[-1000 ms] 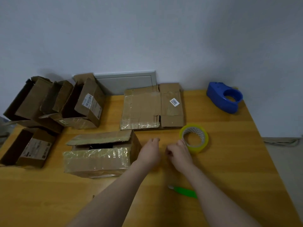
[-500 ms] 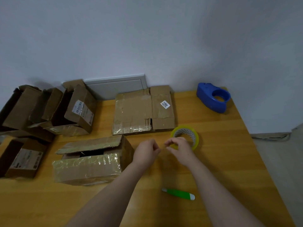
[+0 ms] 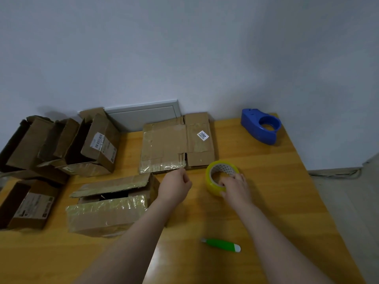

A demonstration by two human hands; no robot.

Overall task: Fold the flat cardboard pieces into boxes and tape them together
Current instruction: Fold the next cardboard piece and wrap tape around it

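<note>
Flat cardboard (image 3: 164, 144) at the far middle of the table (image 3: 287, 201), far edge against the wall, near edge just beyond the left hand (image 3: 174, 187). Tape (image 3: 212, 184) just off the cardboard's near right corner, tilted with its opening facing up. Gripped by the right hand (image 3: 235, 188), fingers over the near rim. Left hand curled into a loose fist between tape and box (image 3: 106, 214); impossible to tell whether anything thin is pinched in it. Box just left of that hand, top flap ajar, glossy film across its near face. Open wood between the forearms and out to the right edge, with a green cutter (image 3: 221, 244) lying near the right forearm. Blue dispenser (image 3: 260, 128) at the far right corner, well apart from the hands. Open boxes (image 3: 96, 148) crowding the far left edge.
</note>
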